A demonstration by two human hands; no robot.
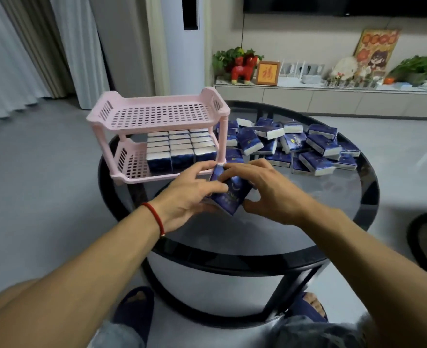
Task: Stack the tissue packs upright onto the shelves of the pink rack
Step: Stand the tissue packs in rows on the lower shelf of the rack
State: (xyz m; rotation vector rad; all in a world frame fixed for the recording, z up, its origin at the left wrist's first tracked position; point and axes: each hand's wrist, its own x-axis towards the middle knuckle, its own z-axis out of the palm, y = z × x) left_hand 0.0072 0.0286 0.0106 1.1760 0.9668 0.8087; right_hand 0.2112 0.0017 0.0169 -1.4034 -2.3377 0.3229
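While both hands, left hand point(190, 194) and right hand point(265, 194), grip dark-blue tissue packs point(228, 197), pink plastic rack's point(157, 116) lower shelf is part-filled, top bare; loose pile point(308, 146) at 2 o'clock remains.

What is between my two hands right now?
In the head view, a blue tissue pack sits between the left hand and the right hand, with fingers of both hands curled round it above the table.
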